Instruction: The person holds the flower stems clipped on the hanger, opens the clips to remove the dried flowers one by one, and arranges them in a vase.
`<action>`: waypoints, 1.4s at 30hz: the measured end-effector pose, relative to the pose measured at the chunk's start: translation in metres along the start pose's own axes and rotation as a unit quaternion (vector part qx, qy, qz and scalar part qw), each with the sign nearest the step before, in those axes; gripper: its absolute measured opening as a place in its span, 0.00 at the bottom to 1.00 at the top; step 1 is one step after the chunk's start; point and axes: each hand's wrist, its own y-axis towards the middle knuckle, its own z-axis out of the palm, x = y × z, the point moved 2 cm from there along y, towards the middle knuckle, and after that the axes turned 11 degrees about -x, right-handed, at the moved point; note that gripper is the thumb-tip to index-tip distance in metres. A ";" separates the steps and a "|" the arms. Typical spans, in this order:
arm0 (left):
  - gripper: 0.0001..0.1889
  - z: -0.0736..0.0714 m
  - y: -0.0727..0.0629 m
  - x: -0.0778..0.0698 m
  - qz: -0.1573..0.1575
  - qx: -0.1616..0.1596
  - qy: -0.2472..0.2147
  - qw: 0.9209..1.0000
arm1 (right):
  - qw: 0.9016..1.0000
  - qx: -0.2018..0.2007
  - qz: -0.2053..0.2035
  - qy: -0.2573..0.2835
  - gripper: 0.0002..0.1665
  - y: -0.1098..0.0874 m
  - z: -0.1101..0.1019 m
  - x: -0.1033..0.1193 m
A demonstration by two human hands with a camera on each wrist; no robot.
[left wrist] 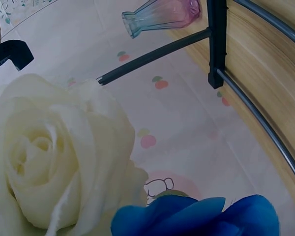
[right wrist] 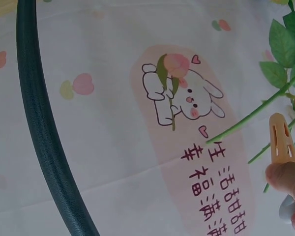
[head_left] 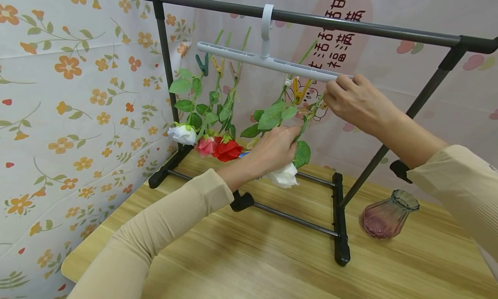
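A light grey hanger [head_left: 249, 59] hangs from the rack's top bar. At its right end my right hand [head_left: 359, 100] pinches a peach clothespin [right wrist: 281, 140], the thumb on its side. My left hand [head_left: 274, 147] holds the stem of a white rose [head_left: 284, 176] that hangs head down below the fingers. The same rose [left wrist: 54, 152] fills the left wrist view's lower left, beside a blue flower [left wrist: 196, 216]. A yellow clothespin [head_left: 299, 91] sits between the hands. Further left, clothespins hold a pale white flower [head_left: 182, 134], a pink one [head_left: 206, 146] and a red rose [head_left: 228, 149], all upside down.
The dark metal rack [head_left: 363, 28] stands on a wooden table [head_left: 241, 264], its right foot [head_left: 341, 221] toward me. A pink and blue glass vase [head_left: 387, 217] stands right of that foot. Behind hangs a printed curtain [right wrist: 113, 162]; a floral one [head_left: 78, 130] is at the left.
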 end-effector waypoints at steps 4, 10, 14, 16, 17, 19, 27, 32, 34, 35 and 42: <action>0.06 0.000 -0.001 -0.001 0.004 -0.001 0.002 1.000 | 1.000 -0.004 0.006 0.007 0.09 -0.001 -0.002 0.000; 0.06 0.000 -0.004 -0.002 0.008 0.001 -0.001 1.000 | 1.000 -0.004 0.013 0.014 0.12 -0.003 -0.003 0.003; 0.07 -0.001 -0.006 -0.003 0.007 0.005 -0.006 1.000 | 1.000 -0.005 0.016 0.016 0.12 -0.004 -0.004 0.006; 0.07 -0.001 -0.007 -0.003 0.007 0.009 -0.007 1.000 | 1.000 -0.006 0.014 0.014 0.12 -0.004 -0.005 0.008; 0.07 -0.001 -0.007 -0.004 0.007 0.011 -0.008 1.000 | 1.000 -0.008 0.013 0.015 0.12 -0.004 -0.005 0.009; 0.07 -0.001 -0.008 -0.005 0.006 0.015 -0.005 1.000 | 1.000 -0.011 0.012 0.016 0.12 -0.005 -0.007 0.011; 0.08 -0.002 -0.010 -0.008 0.007 0.021 0.003 1.000 | 0.996 -0.015 0.042 0.074 0.17 -0.010 -0.008 0.027; 0.09 -0.004 -0.012 -0.009 0.011 0.022 0.003 1.000 | 0.989 -0.019 0.077 0.128 0.23 -0.015 -0.007 0.036; 0.09 -0.005 -0.013 -0.010 0.012 0.022 0.003 1.000 | 0.986 -0.024 0.087 0.140 0.23 -0.016 -0.006 0.038; 0.08 -0.005 -0.013 -0.010 0.013 0.022 0.003 1.000 | 0.985 -0.026 0.090 0.144 0.23 -0.017 -0.005 0.040; 0.09 -0.006 -0.015 -0.013 0.019 0.026 -0.001 0.999 | 0.975 -0.034 0.119 0.185 0.23 -0.023 -0.005 0.045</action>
